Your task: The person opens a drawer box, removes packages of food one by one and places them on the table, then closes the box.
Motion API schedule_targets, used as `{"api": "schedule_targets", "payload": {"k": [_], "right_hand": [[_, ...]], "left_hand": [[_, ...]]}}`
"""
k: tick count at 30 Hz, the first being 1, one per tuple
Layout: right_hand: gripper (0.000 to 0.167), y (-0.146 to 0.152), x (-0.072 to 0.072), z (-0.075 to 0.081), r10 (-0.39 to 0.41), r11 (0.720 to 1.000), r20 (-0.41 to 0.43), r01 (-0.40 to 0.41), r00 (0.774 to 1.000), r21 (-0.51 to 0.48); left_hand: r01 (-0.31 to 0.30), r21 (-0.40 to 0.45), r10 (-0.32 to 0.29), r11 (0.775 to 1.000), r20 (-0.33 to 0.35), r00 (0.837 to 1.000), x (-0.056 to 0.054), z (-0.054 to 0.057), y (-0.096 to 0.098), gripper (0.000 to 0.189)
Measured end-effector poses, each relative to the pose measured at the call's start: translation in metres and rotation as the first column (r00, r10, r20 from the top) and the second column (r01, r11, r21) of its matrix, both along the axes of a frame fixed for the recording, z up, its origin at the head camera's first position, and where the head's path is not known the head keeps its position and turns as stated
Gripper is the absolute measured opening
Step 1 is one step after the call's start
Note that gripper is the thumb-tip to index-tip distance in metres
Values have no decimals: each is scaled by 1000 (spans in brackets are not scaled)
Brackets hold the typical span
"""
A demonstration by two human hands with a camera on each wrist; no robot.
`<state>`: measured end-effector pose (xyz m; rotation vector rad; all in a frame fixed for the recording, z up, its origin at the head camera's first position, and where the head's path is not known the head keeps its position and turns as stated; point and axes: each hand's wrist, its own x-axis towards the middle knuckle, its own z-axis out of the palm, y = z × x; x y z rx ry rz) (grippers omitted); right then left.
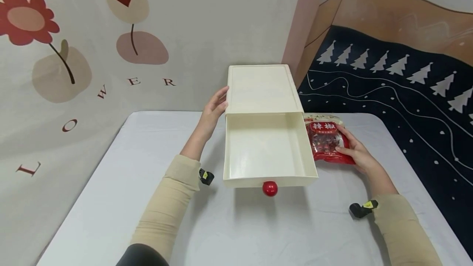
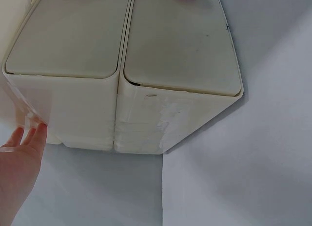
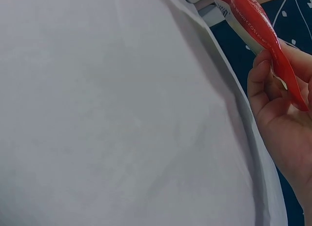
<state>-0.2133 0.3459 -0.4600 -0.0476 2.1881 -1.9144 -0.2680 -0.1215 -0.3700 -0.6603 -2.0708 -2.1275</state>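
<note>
- Wrinkled beige sleeves reach over the white worktop.
- Left hand, fingers loosely extended, rests against the smooth cream box, seemingly steadying it.
- Right hand pinches the glossy red packet, just right of the pulled-out rectangular drawer with its round knob.
- Loading it would probably call for lifting over the drawer's wall.

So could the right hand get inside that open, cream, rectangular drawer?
Probably yes: the open drawer is uncovered on top, though the right hand, gripping a red plastic packet, would have to clear the side wall.
</note>
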Motion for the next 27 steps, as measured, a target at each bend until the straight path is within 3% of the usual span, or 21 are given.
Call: {"api": "schedule_targets", "payload": {"k": [10, 18, 27], "right_hand": [[80, 0, -5, -7, 27, 999, 14, -28, 1000, 23], [82, -1, -6, -9, 27, 999, 33, -28, 999, 18], [82, -5, -9, -8, 36, 998, 20, -37, 999, 43]], "left_hand": [[8, -8, -8, 1000, 15, 1000, 2, 4, -1, 57], [8, -29, -8, 1000, 8, 1000, 22, 26, 4, 57], [13, -40, -12, 999, 12, 1000, 23, 26, 3, 57]]}}
